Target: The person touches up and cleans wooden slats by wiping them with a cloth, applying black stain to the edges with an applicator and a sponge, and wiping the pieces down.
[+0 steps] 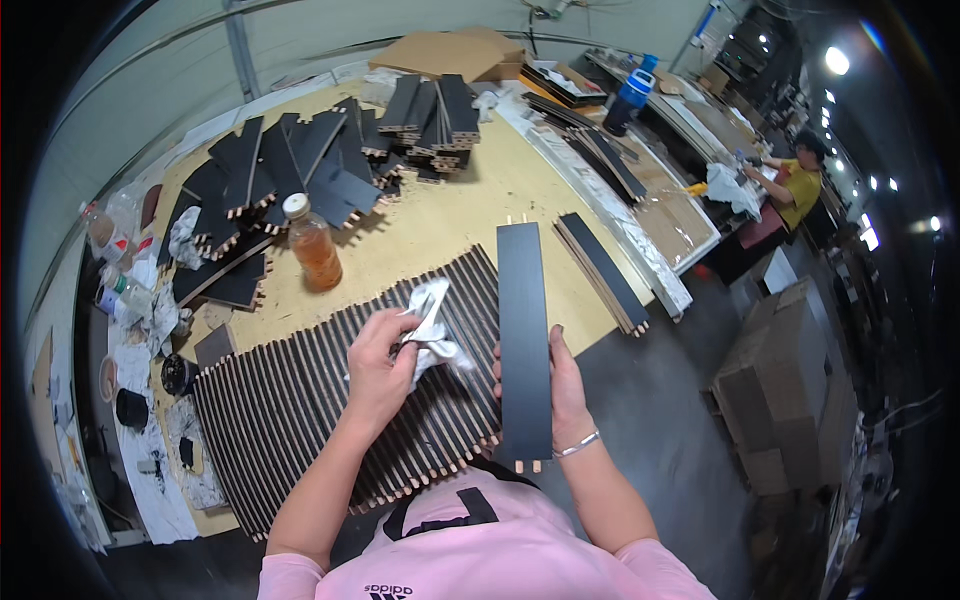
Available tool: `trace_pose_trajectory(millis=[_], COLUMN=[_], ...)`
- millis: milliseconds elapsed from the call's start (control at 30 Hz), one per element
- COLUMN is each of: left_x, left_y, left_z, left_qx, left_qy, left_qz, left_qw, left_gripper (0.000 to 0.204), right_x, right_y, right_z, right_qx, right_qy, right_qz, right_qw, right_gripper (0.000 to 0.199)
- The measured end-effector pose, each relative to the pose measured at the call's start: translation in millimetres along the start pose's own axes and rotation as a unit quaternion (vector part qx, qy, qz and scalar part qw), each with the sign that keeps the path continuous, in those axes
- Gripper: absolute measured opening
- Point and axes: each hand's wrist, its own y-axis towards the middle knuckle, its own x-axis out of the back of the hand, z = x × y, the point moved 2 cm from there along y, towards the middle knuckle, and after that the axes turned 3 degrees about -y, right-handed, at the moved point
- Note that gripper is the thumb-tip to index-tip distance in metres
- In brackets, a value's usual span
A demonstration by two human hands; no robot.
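My left hand [380, 362] pinches a crumpled white cloth [430, 318] above a long row of dark boards [330, 400] standing on edge, packed side by side. Pale dowel pegs stick out along the near ends of that row. In my right hand [568, 385] a flat black board [524, 340] is gripped from behind and held lengthwise, pegs showing at both its ends. My right fingers are partly hidden behind it. A separate short stack of black boards [602, 270] lies to the right of it on the yellowish tabletop [440, 225].
Loose black boards [330, 160] are heaped at the back left. A bottle of orange liquid [314, 245] stands between heap and row. Small dark pots [132, 408] sit at the far left. Cardboard boxes [780, 390] stand at right; a co-worker [795, 190] is beyond.
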Motion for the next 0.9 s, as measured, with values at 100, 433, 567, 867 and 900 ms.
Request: trace_pose_trajectory(millis=[100,433,567,867,900], left_x=[-25.5,25.5,31.0,34.5,48.2], left_y=[-5.3,88.5,46.5,64.8,73.4], left_z=[-92.2,29.1,-38.6,-5.5,27.9], left_qx=[-0.168,-0.048,-0.132,-0.076,0.037], left_qy=[-0.052,0.135,0.072,0.114,-0.023], left_qz=[0.065,-0.130,-0.068,0.000,-0.019], left_qw=[0.982,0.981,0.986,0.991,0.999], left_gripper=[0.038,0.026,0.031,0.045,0.042], right_x=[-24.4,-12.9,-22.9,-10.5,-12.6], right_y=[0.9,-20.1,-24.7,-28.1,-31.5], right_z=[4.5,-55.4,-28.9,-48.0,-54.8], right_qx=[-0.020,-0.174,-0.135,-0.179,-0.180], right_qy=[0.098,-0.087,-0.036,-0.071,-0.075], right_qz=[-0.086,0.052,0.029,0.083,0.091], right_qw=[0.991,0.980,0.990,0.978,0.977], right_gripper=[0.067,0.069,0.068,0.063,0.063])
